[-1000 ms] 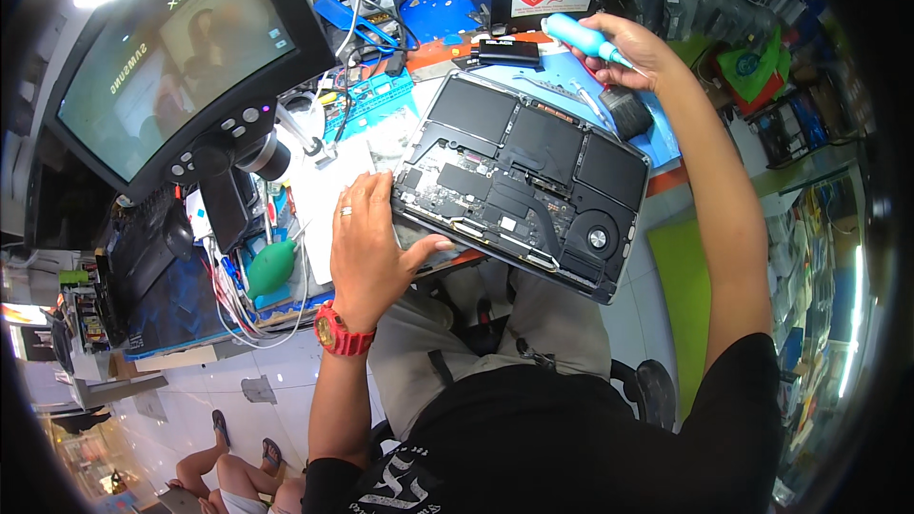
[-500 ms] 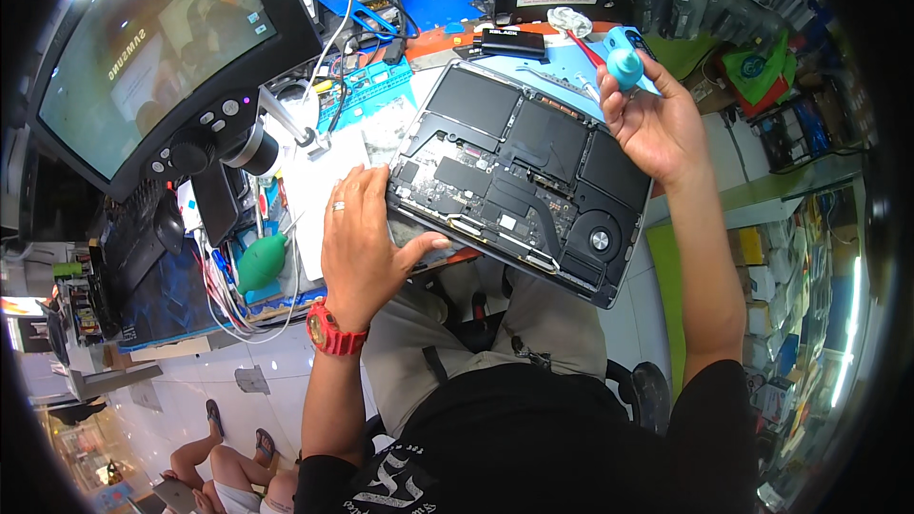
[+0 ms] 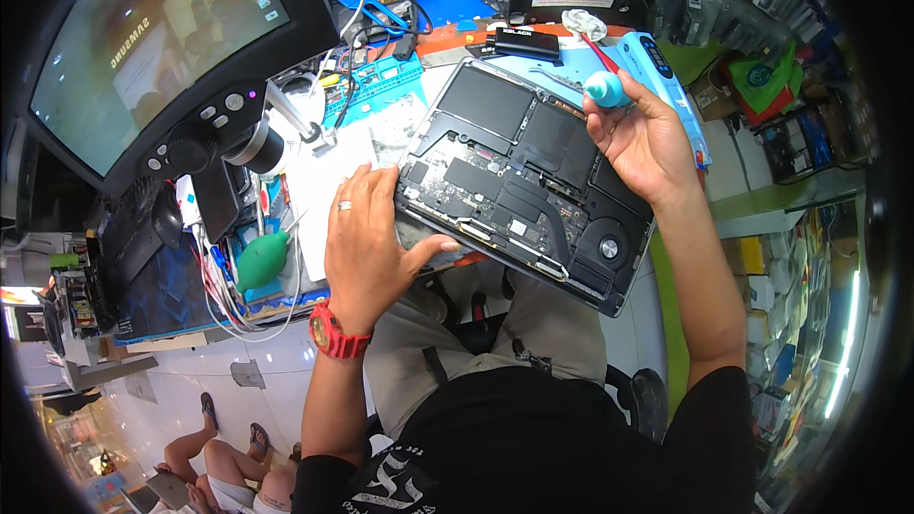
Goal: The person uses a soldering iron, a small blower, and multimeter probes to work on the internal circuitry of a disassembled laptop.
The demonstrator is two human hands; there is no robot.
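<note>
An opened laptop base (image 3: 524,190) lies at a slant, its batteries, circuit board and round fan exposed. Its near edge juts past the bench edge. Beside its left corner rests my left hand (image 3: 367,228), fingers stretched out flat and thumb spread along the near edge. Above the laptop's far right part, my right hand (image 3: 652,138) is closed around a small teal, round-ended, bottle-like thing (image 3: 606,89). The fingers hide its lower part, so its exact kind does not show.
A screen on a stand (image 3: 181,48) looms at the left. A green air blower (image 3: 262,261), cables and a white sheet (image 3: 328,181) lie left of the laptop. Behind it are a black box (image 3: 526,44) and a light-blue device (image 3: 657,67). Another person sits at lower left.
My right hand has moved left with the teal thing, further over the laptop, uncovering more of the light-blue device. My left hand stays by the laptop's corner. The whole view has shifted slightly.
</note>
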